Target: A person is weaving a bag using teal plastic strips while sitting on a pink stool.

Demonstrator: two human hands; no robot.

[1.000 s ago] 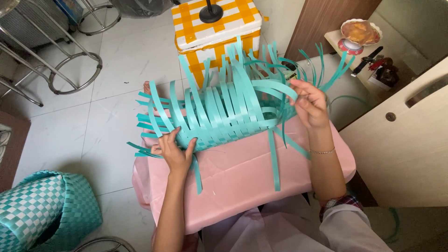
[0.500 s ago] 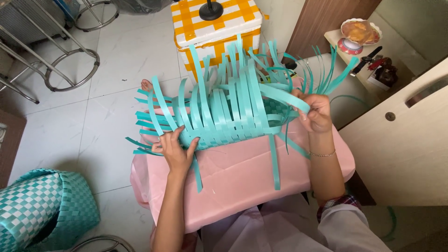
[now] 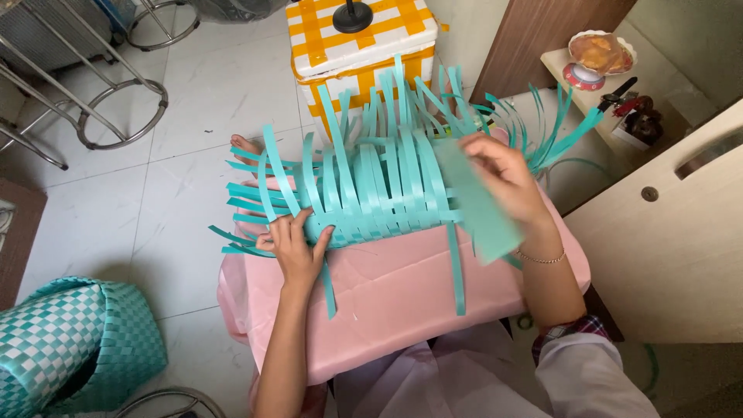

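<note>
Half-woven teal strap basket [image 3: 379,197] lying at far edge of pink cloth-covered board [image 3: 402,294], loose strap ends fanning up & outward. Left hand [image 3: 298,248] pressing on woven part nr left corner, fingers spread, gripping nothing. Right hand [image 3: 503,182] pinching a wide teal strap [image 3: 480,209] w/ curled fingers, bending it toward near edge. Beyond: yellow-white checked box [image 3: 364,42]. Sitting at lower left on floor: finished teal-white checkered basket [image 3: 70,348].

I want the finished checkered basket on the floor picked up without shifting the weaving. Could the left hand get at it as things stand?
Probably not. The left hand is pressed on the half-woven teal basket on the pink-covered lap, and the checkered basket sits low on the floor, well off to the side.
</note>
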